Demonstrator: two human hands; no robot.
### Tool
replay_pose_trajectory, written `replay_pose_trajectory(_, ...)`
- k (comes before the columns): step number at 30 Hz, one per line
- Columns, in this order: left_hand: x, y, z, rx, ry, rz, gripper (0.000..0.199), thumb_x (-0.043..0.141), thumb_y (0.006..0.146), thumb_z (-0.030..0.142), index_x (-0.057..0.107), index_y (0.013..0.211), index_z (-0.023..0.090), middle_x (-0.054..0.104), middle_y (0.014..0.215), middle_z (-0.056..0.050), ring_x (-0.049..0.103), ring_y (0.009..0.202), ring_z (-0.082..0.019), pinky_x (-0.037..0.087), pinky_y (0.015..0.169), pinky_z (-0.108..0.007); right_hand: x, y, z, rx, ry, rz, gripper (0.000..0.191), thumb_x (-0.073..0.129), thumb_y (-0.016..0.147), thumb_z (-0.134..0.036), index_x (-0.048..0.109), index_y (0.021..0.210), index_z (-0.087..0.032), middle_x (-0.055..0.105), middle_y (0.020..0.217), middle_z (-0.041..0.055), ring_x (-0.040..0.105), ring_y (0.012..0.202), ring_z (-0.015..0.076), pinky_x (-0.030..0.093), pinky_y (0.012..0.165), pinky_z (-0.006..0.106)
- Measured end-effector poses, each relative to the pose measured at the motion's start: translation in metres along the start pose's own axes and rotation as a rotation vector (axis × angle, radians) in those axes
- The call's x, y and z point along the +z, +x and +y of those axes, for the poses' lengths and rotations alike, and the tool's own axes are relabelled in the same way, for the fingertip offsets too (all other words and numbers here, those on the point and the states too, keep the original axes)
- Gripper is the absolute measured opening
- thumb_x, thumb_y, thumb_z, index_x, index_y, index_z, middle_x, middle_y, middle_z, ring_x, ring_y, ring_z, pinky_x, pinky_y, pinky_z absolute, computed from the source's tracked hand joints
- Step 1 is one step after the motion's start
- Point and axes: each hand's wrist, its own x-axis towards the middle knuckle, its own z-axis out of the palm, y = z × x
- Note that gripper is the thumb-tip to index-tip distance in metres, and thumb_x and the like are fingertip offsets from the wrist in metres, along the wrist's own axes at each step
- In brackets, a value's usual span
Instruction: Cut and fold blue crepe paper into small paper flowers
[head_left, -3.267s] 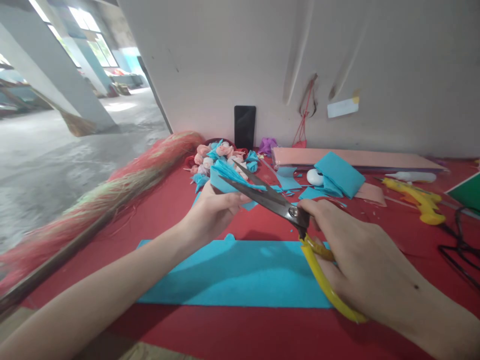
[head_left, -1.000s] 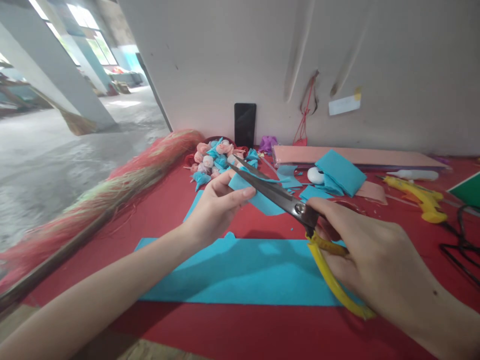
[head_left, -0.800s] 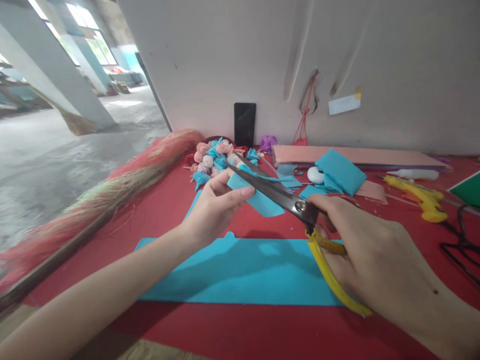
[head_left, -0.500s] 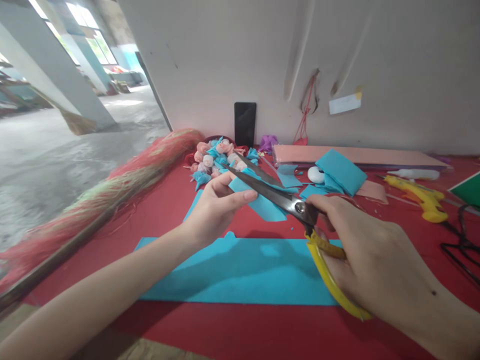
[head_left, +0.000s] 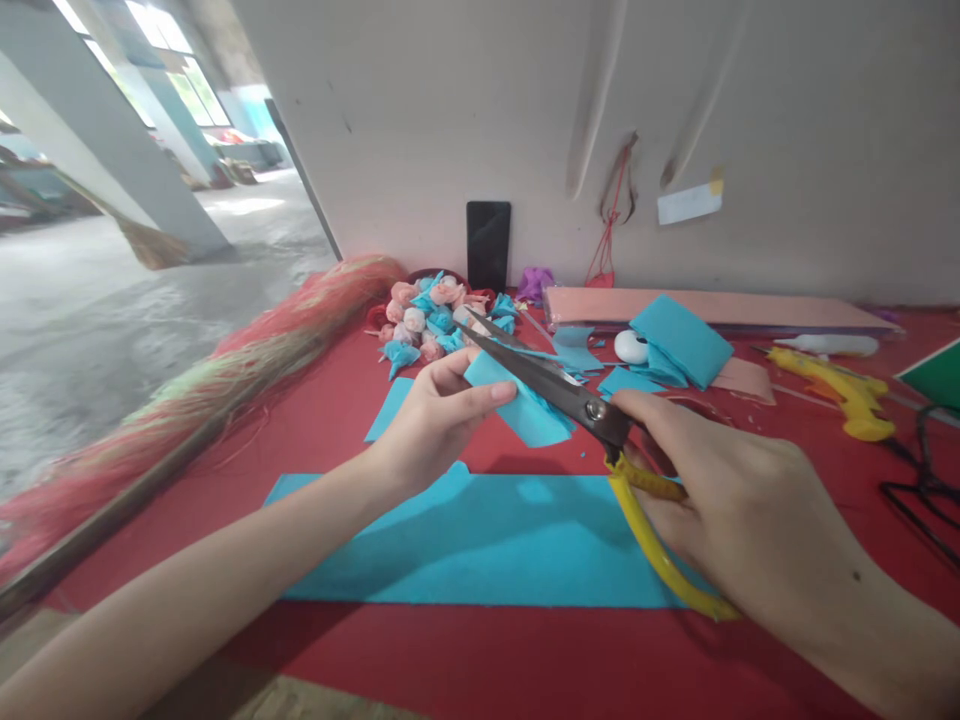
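Between thumb and fingers, my left hand pinches a small folded piece of blue paper. My right hand grips the yellow handles of a pair of scissors. The blades point up and left, lying along the paper's upper edge and nearly closed, with a thin blue strip beside them. Beneath both hands a long blue sheet lies flat on the red table. A smaller blue piece lies behind my left wrist.
Paper flowers fill a bowl at the back, near an upright phone. Further right are folded blue paper, a white round object, a pink stack and a yellow glue gun. Red-green fibre borders the left.
The scissor blades have come closer together, and a thin strip now stands apart from the paper's upper edge. My left hand still pinches the paper, in nearly the same place.
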Motion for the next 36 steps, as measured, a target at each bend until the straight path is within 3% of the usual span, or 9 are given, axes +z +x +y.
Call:
replay_pose_trajectory(7,-0.005,0.002,-0.008,-0.057,-0.008,0.024,0.01,0.071,0.07,0.015,0.069,0.08,0.016,0.072,0.081,-0.001,0.066,0.076,-0.013,0.05,0.075,-0.023,0.005,-0.002,0.003,0.034,-0.044,-0.016,0.032,0.036,0.076,-0.01,0.057,0.1,-0.008,0.068,0.071,0.0076,0.065,0.053,0.0212,0.038,0.037,0.028)
replay_pose_trajectory(11,-0.007,0.004,-0.01,-0.102,-0.017,0.079,0.011,0.073,0.068,0.014,0.069,0.078,0.014,0.071,0.078,0.0,0.063,0.069,-0.01,0.05,0.069,-0.02,0.01,-0.002,0.005,0.049,-0.059,-0.026,0.029,0.039,0.08,-0.015,0.06,0.099,-0.01,0.068,0.069,0.0067,0.064,0.051,0.0207,0.033,0.037,0.028)
replay_pose_trajectory(17,-0.007,0.006,-0.009,-0.144,-0.027,0.097,0.008,0.073,0.067,0.012,0.067,0.072,0.013,0.067,0.066,0.001,0.06,0.059,-0.008,0.05,0.062,-0.019,0.016,-0.002,0.009,0.171,-0.004,-0.081,0.027,0.041,0.082,-0.024,0.065,0.093,-0.015,0.058,0.046,0.0019,0.054,0.037,0.0213,0.024,0.039,0.028)
replay_pose_trajectory(22,-0.007,0.005,-0.01,-0.154,0.02,0.122,0.011,0.074,0.066,0.013,0.064,0.069,0.014,0.067,0.068,0.001,0.062,0.062,-0.009,0.05,0.064,-0.021,0.036,-0.005,0.015,0.595,0.741,-0.333,0.021,0.046,0.08,-0.028,0.055,0.096,-0.016,0.06,0.063,0.0031,0.056,0.05,0.018,0.037,0.045,0.026)
replay_pose_trajectory(26,-0.006,0.004,-0.01,-0.146,0.111,0.137,0.016,0.075,0.065,0.017,0.06,0.069,0.015,0.066,0.065,0.003,0.06,0.059,-0.008,0.049,0.061,-0.02,0.048,-0.005,0.014,0.631,1.084,-0.384,0.027,0.032,0.081,-0.027,0.039,0.105,-0.019,0.059,0.074,0.0021,0.055,0.051,0.0132,0.045,0.041,0.024)
replay_pose_trajectory(30,0.002,-0.002,-0.01,-0.214,0.296,0.102,0.017,0.073,0.068,0.02,0.057,0.069,0.016,0.062,0.064,0.005,0.058,0.058,-0.007,0.046,0.059,-0.019,0.036,-0.001,0.005,0.738,1.288,-0.325,0.033,0.055,0.08,-0.039,0.037,0.103,-0.024,0.058,0.084,-0.0002,0.055,0.058,0.0102,0.048,0.046,0.02)
replay_pose_trajectory(33,0.011,-0.007,-0.01,-0.265,0.444,0.036,0.016,0.071,0.069,0.022,0.057,0.073,0.016,0.058,0.062,0.005,0.052,0.053,-0.007,0.04,0.048,-0.018,0.027,0.0,-0.005,0.848,1.428,-0.211,0.04,0.069,0.073,-0.033,0.039,0.1,-0.026,0.056,0.08,-0.0048,0.056,0.067,0.0087,0.05,0.056,0.017)
replay_pose_trajectory(36,0.019,-0.012,-0.011,-0.179,0.496,0.012,0.025,0.071,0.067,0.019,0.056,0.087,0.018,0.058,0.076,0.003,0.048,0.055,-0.006,0.039,0.048,-0.018,0.026,-0.001,-0.01,0.884,1.431,-0.163,0.039,0.072,0.07,-0.026,0.043,0.095,-0.026,0.055,0.079,-0.0062,0.055,0.07,0.0073,0.05,0.062,0.014)
